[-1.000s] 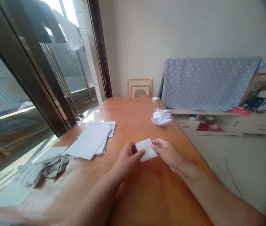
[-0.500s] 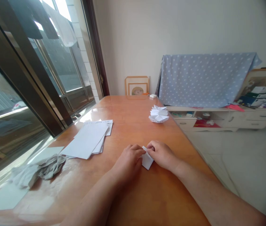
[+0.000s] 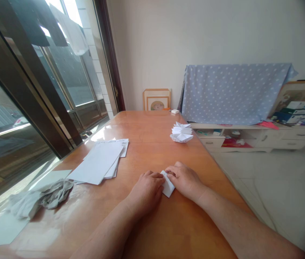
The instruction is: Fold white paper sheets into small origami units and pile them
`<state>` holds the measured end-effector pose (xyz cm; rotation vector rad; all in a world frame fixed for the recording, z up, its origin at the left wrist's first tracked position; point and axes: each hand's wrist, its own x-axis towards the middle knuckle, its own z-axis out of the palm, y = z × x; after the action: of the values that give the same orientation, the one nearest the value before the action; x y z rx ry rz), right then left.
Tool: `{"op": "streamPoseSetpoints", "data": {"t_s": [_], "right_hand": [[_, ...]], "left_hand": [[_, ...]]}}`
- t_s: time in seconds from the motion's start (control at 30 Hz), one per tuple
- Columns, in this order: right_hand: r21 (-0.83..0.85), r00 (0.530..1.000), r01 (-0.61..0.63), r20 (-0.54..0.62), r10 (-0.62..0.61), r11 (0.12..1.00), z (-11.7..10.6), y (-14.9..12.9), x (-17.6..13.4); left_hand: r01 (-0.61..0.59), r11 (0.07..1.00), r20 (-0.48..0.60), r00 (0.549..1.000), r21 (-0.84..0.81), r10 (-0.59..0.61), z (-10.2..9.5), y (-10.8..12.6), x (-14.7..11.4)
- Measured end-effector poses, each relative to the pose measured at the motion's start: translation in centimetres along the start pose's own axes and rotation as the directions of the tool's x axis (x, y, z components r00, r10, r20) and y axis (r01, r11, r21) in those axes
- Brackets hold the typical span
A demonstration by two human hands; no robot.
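A small piece of folded white paper lies on the wooden table between my two hands. My left hand grips its left side, with the fingers bent over the edge. On the upper right edge, the fingertips of my right hand pinch and press the paper. The palm sides of both hands and parts of the paper beneath the fingers are hidden. Farther up the table stands a cluster of folded white paper pieces with pointed tips.
A stack of white sheets lies to the left on the table. Nearer the window is a crumpled grey cloth. A small white box sits at the far edge. Beyond the right edge stands a low white cabinet.
My right hand has shifted slightly left along the paper's upper edge, its fingers lower and flatter. My left hand stays at the left side. The whole view has tilted a little.
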<state>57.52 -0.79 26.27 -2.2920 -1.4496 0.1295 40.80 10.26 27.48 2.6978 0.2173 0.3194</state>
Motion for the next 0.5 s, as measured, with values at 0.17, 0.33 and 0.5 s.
{"op": "streamPoseSetpoints", "data": {"t_s": [0.17,0.33,0.5], "right_hand": [[0.064,1.0,0.015,0.025,-0.016,0.998,-0.1,0.1,0.0],[0.12,0.996,0.039,0.069,-0.048,0.992,-0.3,0.5,0.1],[0.141,0.987,0.116,0.093,-0.13,0.983,-1.1,0.4,-0.4]], "left_hand": [[0.003,1.0,0.002,1.0,0.02,-0.004,0.1,-0.1,-0.1],[0.005,0.999,0.005,1.0,0.036,-0.005,0.0,0.0,-0.1],[0.025,0.999,0.012,1.0,0.025,-0.026,-0.4,0.1,-0.1]]}}
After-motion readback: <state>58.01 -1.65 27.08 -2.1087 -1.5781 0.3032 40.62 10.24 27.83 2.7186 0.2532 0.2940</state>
